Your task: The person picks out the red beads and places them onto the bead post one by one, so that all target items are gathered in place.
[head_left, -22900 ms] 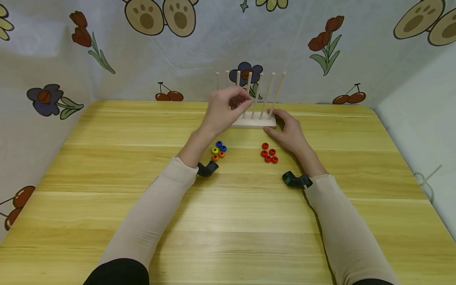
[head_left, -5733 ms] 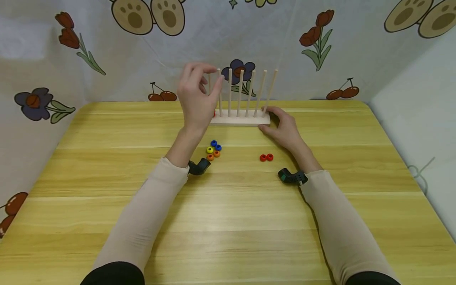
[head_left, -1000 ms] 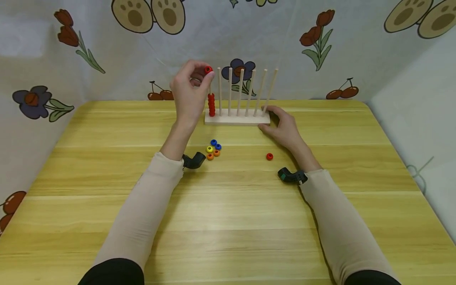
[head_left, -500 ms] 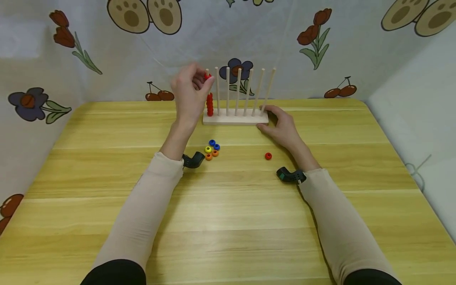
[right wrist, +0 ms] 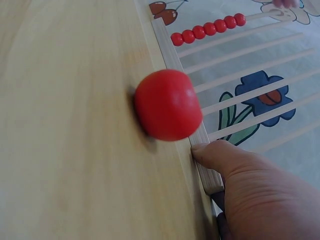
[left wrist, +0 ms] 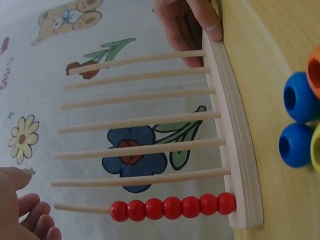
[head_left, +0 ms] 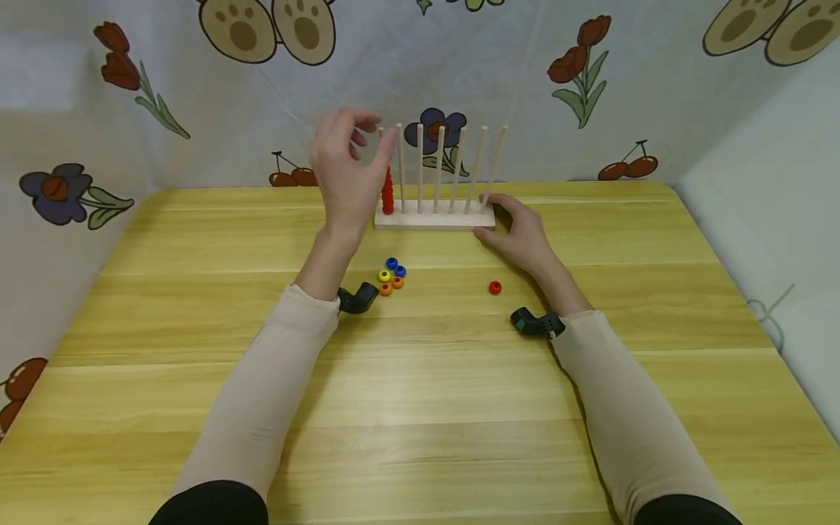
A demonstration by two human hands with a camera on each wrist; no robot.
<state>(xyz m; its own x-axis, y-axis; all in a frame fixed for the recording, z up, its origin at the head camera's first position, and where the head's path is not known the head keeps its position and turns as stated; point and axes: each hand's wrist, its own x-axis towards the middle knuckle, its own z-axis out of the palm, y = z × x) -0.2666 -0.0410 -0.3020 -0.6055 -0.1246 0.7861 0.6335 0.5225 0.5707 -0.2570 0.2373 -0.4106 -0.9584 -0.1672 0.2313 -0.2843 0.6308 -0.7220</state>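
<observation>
A wooden peg stand [head_left: 434, 216] with a row of upright pegs stands at the back of the table. Several red beads [left wrist: 172, 208] are stacked on its leftmost peg, partly hidden by a hand in the head view. My left hand [head_left: 348, 171] is beside the top of that peg, thumb and fingers apart, holding nothing. My right hand [head_left: 525, 237] grips the stand's right end, with the thumb on the front edge and the fingers behind. One loose red bead [head_left: 495, 287] lies on the table in front of the right hand; it looms large in the right wrist view.
Between the left forearm and the table's middle lies a small cluster: blue beads [head_left: 399, 271], a yellow bead [head_left: 384, 275] and orange beads [head_left: 386, 289]. A patterned cloth [head_left: 236, 124] hangs right behind the table [head_left: 420, 408].
Red beads from the table's right group have gone onto the leftmost peg. Within the last half second, my left hand let go of another, which dropped onto the stack. The right hand keeps its grip.
</observation>
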